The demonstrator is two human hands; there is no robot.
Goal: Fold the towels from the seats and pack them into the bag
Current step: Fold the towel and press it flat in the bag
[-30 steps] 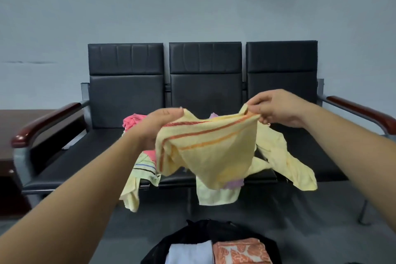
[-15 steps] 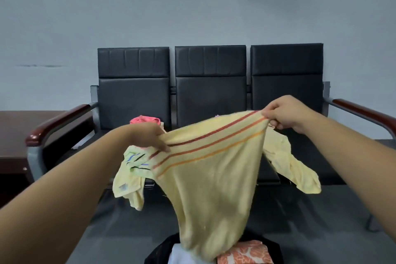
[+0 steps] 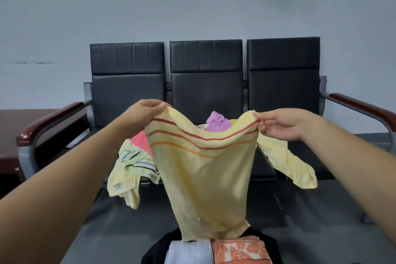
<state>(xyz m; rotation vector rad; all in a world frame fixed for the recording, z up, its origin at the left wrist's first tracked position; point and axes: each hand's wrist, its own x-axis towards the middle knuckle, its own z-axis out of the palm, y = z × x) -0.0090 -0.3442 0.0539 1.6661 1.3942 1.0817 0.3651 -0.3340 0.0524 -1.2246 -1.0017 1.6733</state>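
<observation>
Bag [image 3: 157, 251] packed with white towel [image 3: 188, 253], orange towel [image 3: 240, 252]; yellow striped towel [image 3: 203, 173] pinched by left hand [image 3: 143, 111], right hand [image 3: 282, 125].

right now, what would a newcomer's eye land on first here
The yellow striped towel hangs spread in mid-frame, its top corners pinched by the left hand and the right hand. Behind it, a heap of loose towels lies on the black seats. Below it, the black bag holds a folded white towel and a folded orange towel.
</observation>
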